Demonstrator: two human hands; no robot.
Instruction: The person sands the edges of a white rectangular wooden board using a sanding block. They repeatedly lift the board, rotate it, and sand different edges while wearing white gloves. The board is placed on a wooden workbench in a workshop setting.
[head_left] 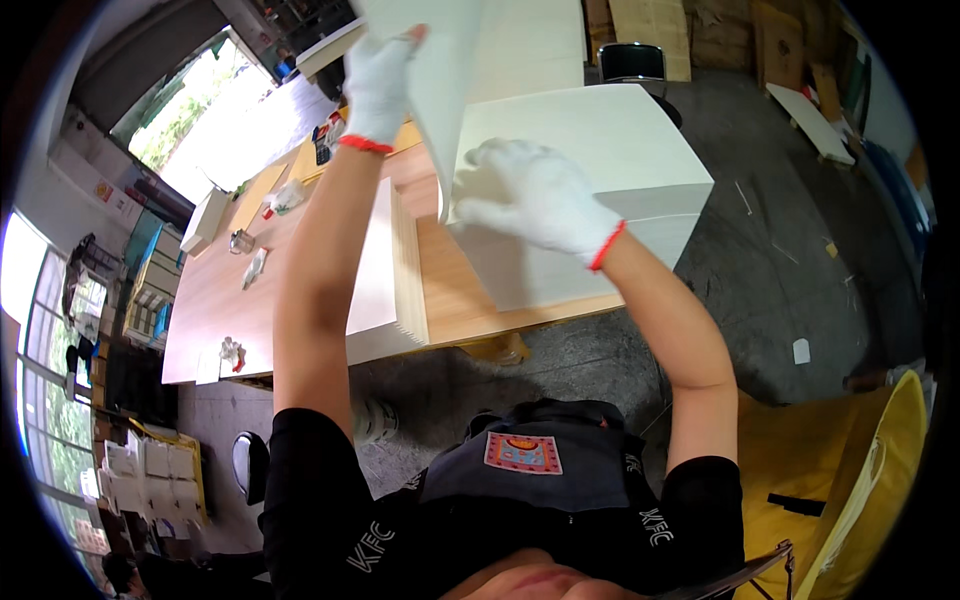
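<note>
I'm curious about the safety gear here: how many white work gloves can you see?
2 being worn. One is on the left hand, raised and gripping a white sheet. One is on the right hand, pressed flat on the white box. More may lie on the workbench, too small to tell.

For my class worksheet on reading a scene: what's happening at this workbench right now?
A person in white gloves stands at a long wooden table. The left hand holds a white sheet up by its edge, while the right hand lies flat on a large white box sitting at the table's end. A stack of white boards lies beside the box.
</note>
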